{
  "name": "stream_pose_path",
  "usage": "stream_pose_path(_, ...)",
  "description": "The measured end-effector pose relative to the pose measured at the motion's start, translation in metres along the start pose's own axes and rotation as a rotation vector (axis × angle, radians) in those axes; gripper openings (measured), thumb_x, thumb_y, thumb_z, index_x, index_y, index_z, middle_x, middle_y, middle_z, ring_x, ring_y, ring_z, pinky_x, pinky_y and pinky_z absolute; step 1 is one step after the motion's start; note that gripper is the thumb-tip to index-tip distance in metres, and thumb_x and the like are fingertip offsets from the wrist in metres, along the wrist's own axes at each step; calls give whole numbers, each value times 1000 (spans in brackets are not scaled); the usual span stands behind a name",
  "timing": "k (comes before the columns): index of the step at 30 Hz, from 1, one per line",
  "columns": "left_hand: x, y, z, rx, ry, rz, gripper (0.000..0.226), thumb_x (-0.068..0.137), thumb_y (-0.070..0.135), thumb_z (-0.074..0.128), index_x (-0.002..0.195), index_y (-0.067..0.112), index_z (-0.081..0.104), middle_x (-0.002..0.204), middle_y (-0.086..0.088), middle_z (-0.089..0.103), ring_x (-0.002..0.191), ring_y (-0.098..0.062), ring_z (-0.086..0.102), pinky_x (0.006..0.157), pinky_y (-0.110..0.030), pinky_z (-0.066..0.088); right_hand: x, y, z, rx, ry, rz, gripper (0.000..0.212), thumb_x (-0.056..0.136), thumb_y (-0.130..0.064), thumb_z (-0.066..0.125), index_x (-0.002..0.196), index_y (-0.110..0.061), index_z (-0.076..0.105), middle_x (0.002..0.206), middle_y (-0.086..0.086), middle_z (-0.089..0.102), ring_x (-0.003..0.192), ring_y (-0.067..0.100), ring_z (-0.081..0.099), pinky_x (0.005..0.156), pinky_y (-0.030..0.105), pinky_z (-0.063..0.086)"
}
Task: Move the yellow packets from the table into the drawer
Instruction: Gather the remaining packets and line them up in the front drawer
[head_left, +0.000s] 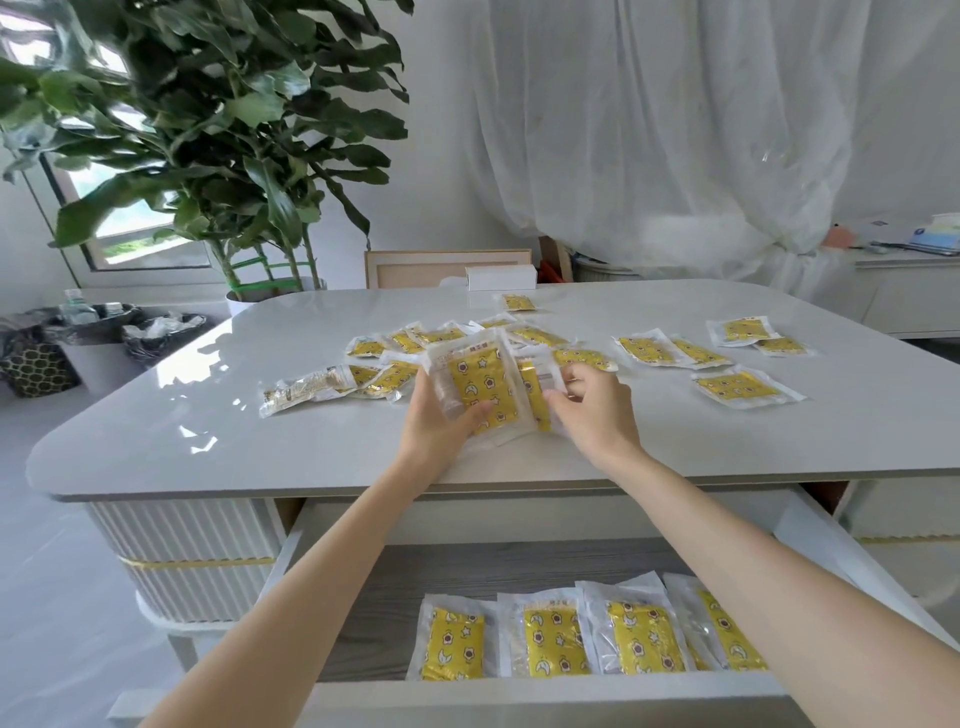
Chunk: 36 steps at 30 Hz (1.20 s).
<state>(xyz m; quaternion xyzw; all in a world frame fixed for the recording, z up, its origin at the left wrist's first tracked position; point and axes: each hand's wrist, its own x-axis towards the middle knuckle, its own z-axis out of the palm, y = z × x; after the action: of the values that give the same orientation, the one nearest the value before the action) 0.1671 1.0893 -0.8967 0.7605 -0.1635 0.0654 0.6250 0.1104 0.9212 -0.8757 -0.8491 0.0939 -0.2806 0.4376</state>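
Several yellow packets in clear wrappers lie scattered across the white table (156, 447). My left hand (436, 431) holds a small upright stack of packets (480, 384) near the table's middle front. My right hand (592, 410) grips the right side of that same stack, fingers curled around a packet (535, 395). Loose packets (737, 387) lie to the right and more packets (395, 343) behind the hands. Below the table edge the drawer (467, 696) stands pulled out, with several yellow packets (550, 639) standing in a row along its front.
A large potted plant (218, 130) stands behind the table's left corner. A small white box (501, 277) and a chair back (415, 267) are at the far edge. Bins (93, 338) sit on the floor at left. A white sheet hangs at the back right.
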Motion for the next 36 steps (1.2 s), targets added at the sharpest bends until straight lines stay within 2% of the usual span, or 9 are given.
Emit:
stream_pose_path(6,-13,14,-15,-99,54,-35,59,77,16,77,124,17,42,108,7,61,90,3,60,71,-10,51,9,-5,-12,385,4,297,8,86,-13,60,92,-12,55,95,8,64,90,24,62,80,33,51)
stream_pose_path(11,-25,31,-43,-102,34,-44,58,63,29,84,108,24,48,110,0,65,103,-18,64,92,-37,52,0,-14,-24,579,-131,346,13,86,-6,58,94,-15,53,104,11,64,90,24,65,82,40,54)
stream_pose_path(17,-62,46,-82,35,-216,-64,51,66,23,81,110,20,56,104,2,70,94,-11,69,80,-28,57,-40,-30,-20,297,-240,158,22,85,-18,54,104,-7,51,95,7,58,86,19,54,75,31,42)
stream_pose_path(21,-88,38,-96,204,-368,-125,36,69,10,81,95,22,59,91,5,71,87,-13,70,76,-26,57,-74,-38,-14,96,-436,-11,11,88,-17,57,94,-11,50,66,-2,54,54,7,48,55,22,37)
stream_pose_path(24,-103,24,-102,317,-534,-193,38,67,11,83,98,22,65,90,6,75,84,-11,71,73,-23,57,-88,-37,-11,-111,-602,-67,13,84,-11,62,92,-15,54,64,-7,62,44,-2,50,52,20,41)
stream_pose_path(28,-107,-6,-100,431,-653,-337,35,64,19,87,95,16,71,92,5,75,85,-11,72,80,-27,57,-96,-24,-4,-360,-811,41,22,84,-7,62,105,-7,66,94,8,73,70,12,62,66,26,53)
stream_pose_path(31,-104,-24,-94,429,-740,-487,33,69,18,84,100,14,72,98,2,75,91,-13,71,82,-25,56,-98,-8,0,-492,-847,199,25,80,0,54,100,11,62,85,30,58,60,14,39,47,20,31)
stream_pose_path(33,-100,-28,-90,402,-824,-608,41,71,17,82,110,15,68,107,0,72,100,-16,68,90,-29,54,-98,2,-1,-500,-853,327,17,81,1,55,94,10,60,70,14,42,53,14,29,43,20,21)
stream_pose_path(36,-91,-34,-79,365,-886,-746,42,75,13,79,114,17,64,109,3,71,102,-13,66,93,-29,52,-95,17,-5,-418,-823,493,11,88,5,51,91,-6,53,71,4,39,51,12,31,39,20,23)
